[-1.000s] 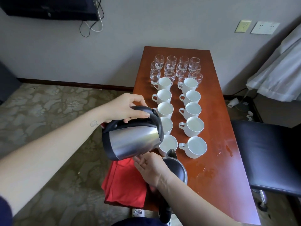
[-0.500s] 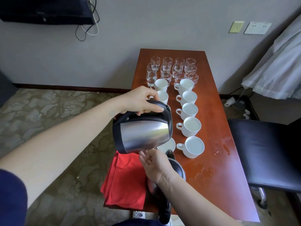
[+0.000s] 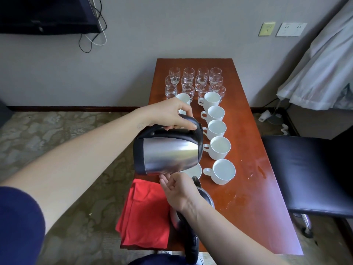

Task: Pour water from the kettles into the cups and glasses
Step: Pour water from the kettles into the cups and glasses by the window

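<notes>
Our left hand grips the handle of the steel kettle, held tipped above the cups and hiding most of their left column. Our right hand is loose-fingered under its base, above a second kettle; we cannot tell whether it touches. The right column's five cups are pale inside, and their fill is unclear. Glasses at the far end hold a little water. A red cloth overhangs the table's left edge. Bare, splashed wood lies right of the cups, and a chair stands beside that edge.
</notes>
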